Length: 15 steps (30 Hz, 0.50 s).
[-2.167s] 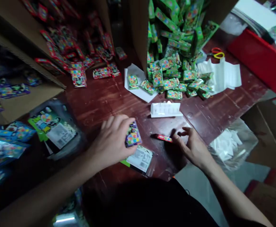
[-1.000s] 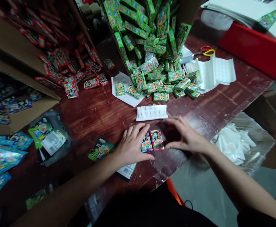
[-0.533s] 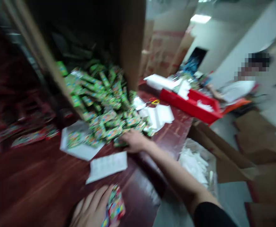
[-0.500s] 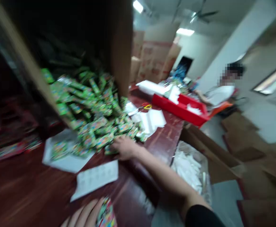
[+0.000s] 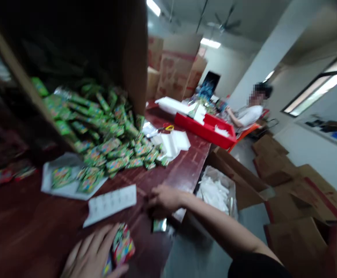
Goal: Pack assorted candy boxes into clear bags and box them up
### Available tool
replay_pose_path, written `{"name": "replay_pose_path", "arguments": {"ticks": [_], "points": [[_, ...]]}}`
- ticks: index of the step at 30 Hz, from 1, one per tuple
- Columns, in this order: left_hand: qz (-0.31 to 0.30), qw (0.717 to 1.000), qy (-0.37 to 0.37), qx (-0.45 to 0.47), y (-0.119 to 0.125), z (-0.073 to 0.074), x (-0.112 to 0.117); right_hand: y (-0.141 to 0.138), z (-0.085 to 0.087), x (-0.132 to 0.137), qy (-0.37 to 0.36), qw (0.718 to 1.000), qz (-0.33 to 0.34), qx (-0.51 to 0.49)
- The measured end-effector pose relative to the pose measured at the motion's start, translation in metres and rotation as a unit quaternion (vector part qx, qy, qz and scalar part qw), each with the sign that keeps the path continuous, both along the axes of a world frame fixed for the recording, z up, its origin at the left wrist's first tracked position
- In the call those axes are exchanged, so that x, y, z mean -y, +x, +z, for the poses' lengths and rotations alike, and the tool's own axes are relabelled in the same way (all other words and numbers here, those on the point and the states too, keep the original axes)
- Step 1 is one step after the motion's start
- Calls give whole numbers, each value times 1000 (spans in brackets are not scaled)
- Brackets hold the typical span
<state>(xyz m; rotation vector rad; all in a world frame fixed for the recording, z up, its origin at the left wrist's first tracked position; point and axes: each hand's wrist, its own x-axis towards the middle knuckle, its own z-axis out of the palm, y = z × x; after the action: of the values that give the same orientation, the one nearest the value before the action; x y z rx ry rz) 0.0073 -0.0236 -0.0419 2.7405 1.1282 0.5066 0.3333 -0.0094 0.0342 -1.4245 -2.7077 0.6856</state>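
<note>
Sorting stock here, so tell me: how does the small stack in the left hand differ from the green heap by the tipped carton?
The small stack of red-edged multicoloured packets is a few pieces; the heap of green packets holds very many. The stack is held in the left hand; the heap lies loose, spilling from the tipped brown cardboard carton onto the dark red table. Both are small, flat, printed packets.

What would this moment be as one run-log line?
left hand: holds colourful packets | right hand: at table edge, beside sticker sheet | green packets: heaped behind
</note>
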Motion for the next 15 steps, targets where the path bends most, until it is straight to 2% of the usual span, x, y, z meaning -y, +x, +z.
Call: {"name": "replay_pose_path", "arguments": {"ticks": [1,2,5,7,10,12,15], "points": [[-2,1000,-10,-11,-7,12,3,0,-4,16,53,997,-63,-14],[11,999,-15,-29,-17,24,3,1,-10,32,71,991,-111,-35],[55,994,-35,-91,-72,61,-2,7,-35,72,71,976,-188,-81],[107,983,-50,-141,-125,79,-5,4,-53,88,60,978,-180,-90],[169,959,-61,-218,-208,96,-1,-14,-70,94,64,980,-156,-103],[181,942,-70,-274,-253,107,7,-28,-73,88,67,984,-121,-108],[213,911,-95,-341,-301,134,25,-43,-73,77,81,989,-50,-116]]}}
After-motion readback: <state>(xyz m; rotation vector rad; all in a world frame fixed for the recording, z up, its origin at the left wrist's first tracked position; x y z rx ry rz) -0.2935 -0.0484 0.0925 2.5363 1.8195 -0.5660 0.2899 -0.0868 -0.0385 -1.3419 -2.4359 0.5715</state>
